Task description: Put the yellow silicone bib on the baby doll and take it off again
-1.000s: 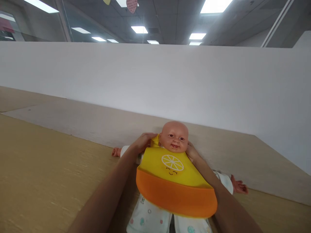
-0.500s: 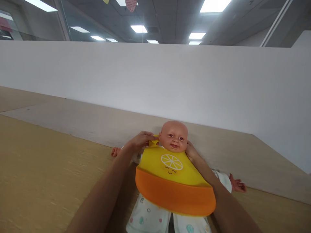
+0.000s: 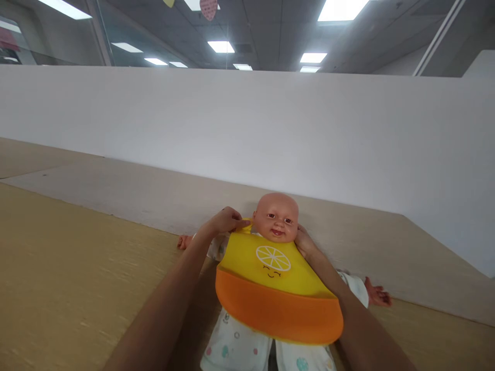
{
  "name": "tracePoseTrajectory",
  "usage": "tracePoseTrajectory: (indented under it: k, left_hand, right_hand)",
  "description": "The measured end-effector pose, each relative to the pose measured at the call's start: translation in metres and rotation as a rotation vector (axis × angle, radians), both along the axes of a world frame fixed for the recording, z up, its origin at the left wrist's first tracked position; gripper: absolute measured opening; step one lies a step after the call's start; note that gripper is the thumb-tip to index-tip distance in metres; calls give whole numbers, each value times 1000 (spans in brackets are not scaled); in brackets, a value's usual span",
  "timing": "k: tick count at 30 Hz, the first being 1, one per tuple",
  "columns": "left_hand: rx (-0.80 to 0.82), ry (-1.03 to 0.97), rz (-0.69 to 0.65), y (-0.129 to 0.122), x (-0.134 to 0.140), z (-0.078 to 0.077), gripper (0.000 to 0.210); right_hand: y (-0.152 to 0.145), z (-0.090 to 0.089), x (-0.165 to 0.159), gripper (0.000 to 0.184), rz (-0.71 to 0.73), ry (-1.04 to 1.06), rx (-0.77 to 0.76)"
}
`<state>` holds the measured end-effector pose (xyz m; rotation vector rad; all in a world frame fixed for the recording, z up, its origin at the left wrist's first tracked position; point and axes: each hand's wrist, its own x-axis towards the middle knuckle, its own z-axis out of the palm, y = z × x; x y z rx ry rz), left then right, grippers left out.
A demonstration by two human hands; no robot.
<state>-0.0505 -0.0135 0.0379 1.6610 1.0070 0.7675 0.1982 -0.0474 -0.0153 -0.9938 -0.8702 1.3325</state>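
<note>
A baby doll (image 3: pixel 277 216) lies on its back, its arms stretched out to both sides, in white clothes with coloured prints. Over its chest is a yellow bib (image 3: pixel 247 252) with a lemon slice and a smiling face on it, and an orange catch pocket (image 3: pixel 278 309) along the bottom. My left hand (image 3: pixel 228 220) pinches the yellow neck strap of the bib beside the doll's head. My right hand (image 3: pixel 304 242) is at the other side of the doll's neck; its fingers are hidden behind the head.
The doll lies on a tan surface (image 3: pixel 77 268). Behind its head runs a paler beige strip (image 3: pixel 154 183) up to a low white wall (image 3: pixel 247 123). Above the wall is glass, with ceiling lights beyond. A heart-shaped note (image 3: pixel 209 9) hangs up there.
My left hand has shifted slightly, and its fingers now cover more of the strap end by the doll's head. My right hand, the doll and the bib front look the same.
</note>
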Motion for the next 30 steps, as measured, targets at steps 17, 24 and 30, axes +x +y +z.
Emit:
tracePoseTrajectory:
  k: [17, 24, 30]
  left_hand:
    - [-267, -502, -120, -10, 3, -4, 33]
    - [-341, -604, -155, -9, 3, -12, 27]
    - [-320, -595, -109, -8, 7, -11, 22]
  right_hand:
    - [-9, 16, -8, 26, -49, 71, -39]
    - [-8, 19, -9, 20, -21, -2, -48]
    - [-9, 18, -11, 19, 12, -10, -2]
